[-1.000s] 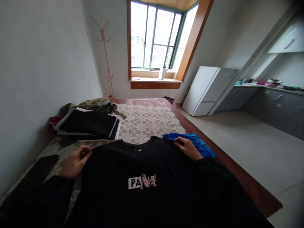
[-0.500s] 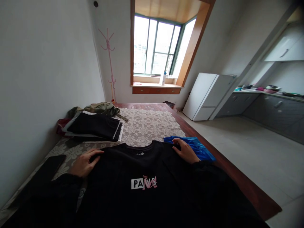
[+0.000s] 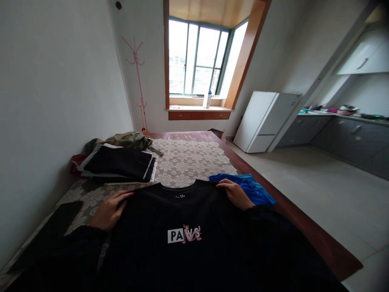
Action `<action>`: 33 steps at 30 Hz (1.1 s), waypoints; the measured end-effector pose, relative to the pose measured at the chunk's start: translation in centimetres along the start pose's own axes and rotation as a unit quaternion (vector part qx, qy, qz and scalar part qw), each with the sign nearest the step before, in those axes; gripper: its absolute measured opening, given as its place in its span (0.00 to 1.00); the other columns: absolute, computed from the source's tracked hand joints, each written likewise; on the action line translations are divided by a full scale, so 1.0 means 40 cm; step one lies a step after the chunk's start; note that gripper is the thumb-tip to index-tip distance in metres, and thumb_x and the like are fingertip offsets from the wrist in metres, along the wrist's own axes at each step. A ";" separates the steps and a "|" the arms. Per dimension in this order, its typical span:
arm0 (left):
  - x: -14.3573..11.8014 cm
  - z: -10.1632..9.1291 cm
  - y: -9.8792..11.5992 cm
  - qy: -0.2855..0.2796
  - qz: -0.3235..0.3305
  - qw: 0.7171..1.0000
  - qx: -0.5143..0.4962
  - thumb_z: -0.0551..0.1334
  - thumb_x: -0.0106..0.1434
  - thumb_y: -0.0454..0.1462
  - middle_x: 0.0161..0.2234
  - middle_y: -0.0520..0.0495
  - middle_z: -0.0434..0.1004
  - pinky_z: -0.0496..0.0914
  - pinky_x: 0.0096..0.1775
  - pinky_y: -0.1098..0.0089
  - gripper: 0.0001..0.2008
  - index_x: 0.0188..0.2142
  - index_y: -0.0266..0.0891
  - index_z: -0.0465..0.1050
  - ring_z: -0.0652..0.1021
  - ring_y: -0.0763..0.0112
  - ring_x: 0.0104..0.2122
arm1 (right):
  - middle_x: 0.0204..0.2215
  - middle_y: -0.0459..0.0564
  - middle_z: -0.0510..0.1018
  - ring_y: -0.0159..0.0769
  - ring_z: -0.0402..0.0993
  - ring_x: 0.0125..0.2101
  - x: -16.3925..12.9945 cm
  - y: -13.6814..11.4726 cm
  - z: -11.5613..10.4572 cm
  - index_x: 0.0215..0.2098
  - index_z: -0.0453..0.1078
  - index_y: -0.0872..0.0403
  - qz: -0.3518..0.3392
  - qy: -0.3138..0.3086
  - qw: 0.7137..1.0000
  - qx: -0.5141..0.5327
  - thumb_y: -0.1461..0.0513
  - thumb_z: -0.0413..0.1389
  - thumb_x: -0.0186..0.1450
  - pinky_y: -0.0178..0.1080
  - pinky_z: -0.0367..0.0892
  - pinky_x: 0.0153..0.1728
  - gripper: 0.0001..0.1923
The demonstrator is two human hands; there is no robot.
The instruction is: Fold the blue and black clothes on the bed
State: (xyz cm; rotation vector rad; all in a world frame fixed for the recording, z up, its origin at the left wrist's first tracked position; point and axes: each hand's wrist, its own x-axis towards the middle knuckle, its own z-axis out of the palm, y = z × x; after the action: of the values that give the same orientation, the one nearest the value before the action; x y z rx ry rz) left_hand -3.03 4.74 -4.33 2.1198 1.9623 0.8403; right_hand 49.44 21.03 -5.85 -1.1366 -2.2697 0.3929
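A black T-shirt (image 3: 182, 211) lies spread out in front of me, its neckline pointing away. On its chest are the letters "PAWS" and a pink cartoon figure. My left hand (image 3: 110, 211) is closed on the shirt's left shoulder edge, with fingers and thumb close together. At the opposite shoulder, my right hand (image 3: 235, 194) pinches the fabric near the collar. Just beyond the right hand, a blue folded garment (image 3: 258, 190) lies partly hidden behind it. Dark sleeves cover both my wrists and blend into the shirt.
Folded black and white clothes (image 3: 120, 162) and an olive garment (image 3: 130, 140) are piled at the left by the wall. A floral lace cloth (image 3: 188, 156) covers the wooden table (image 3: 328, 247). A dark flat object (image 3: 57, 219) lies at left. Beyond stand a pink coat rack (image 3: 139, 81) and a fridge (image 3: 261, 121).
My right hand has shifted slightly left, and its raised fingers have come down and closed on the shirt's shoulder. My left hand stays at the other shoulder. The view has turned slightly.
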 end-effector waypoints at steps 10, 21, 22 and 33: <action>0.002 0.004 0.001 -0.022 -0.037 0.999 0.011 0.53 0.67 0.45 0.58 0.45 0.78 0.72 0.58 0.58 0.22 0.53 0.45 0.78 0.78 0.56 0.56 | 0.49 0.50 0.80 0.45 0.77 0.49 0.001 0.005 0.006 0.46 0.80 0.47 0.010 -0.019 1.000 0.017 0.64 0.48 0.69 0.48 0.72 0.52 0.19; -0.010 0.013 0.017 0.007 0.031 0.992 0.125 0.50 0.69 0.38 0.68 0.40 0.64 0.59 0.67 0.49 0.25 0.63 0.39 0.68 0.61 0.51 0.69 | 0.59 0.53 0.74 0.53 0.66 0.61 -0.004 -0.072 -0.020 0.51 0.77 0.45 -0.046 -0.016 0.981 -0.190 0.66 0.49 0.71 0.60 0.60 0.62 0.18; -0.025 0.010 0.029 -0.003 0.027 0.991 0.128 0.51 0.69 0.39 0.69 0.40 0.62 0.59 0.67 0.47 0.26 0.65 0.39 0.66 0.59 0.50 0.70 | 0.63 0.52 0.71 0.55 0.62 0.64 -0.017 -0.084 -0.030 0.52 0.76 0.45 -0.053 -0.015 0.978 -0.201 0.65 0.51 0.71 0.61 0.56 0.65 0.18; -0.250 0.038 0.171 -0.117 0.097 0.976 0.155 0.53 0.72 0.51 0.73 0.46 0.52 0.52 0.69 0.44 0.33 0.73 0.50 0.51 0.55 0.50 0.72 | 0.73 0.44 0.54 0.45 0.45 0.73 -0.276 -0.165 0.035 0.74 0.47 0.38 -0.024 -0.054 0.984 -0.166 0.53 0.45 0.75 0.56 0.39 0.72 0.31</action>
State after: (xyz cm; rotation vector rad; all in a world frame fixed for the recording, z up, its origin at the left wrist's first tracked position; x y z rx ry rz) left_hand 3.73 -5.36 -5.54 2.4805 1.8873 0.2968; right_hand 49.69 8.21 -7.63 -1.2440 -2.5180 0.0581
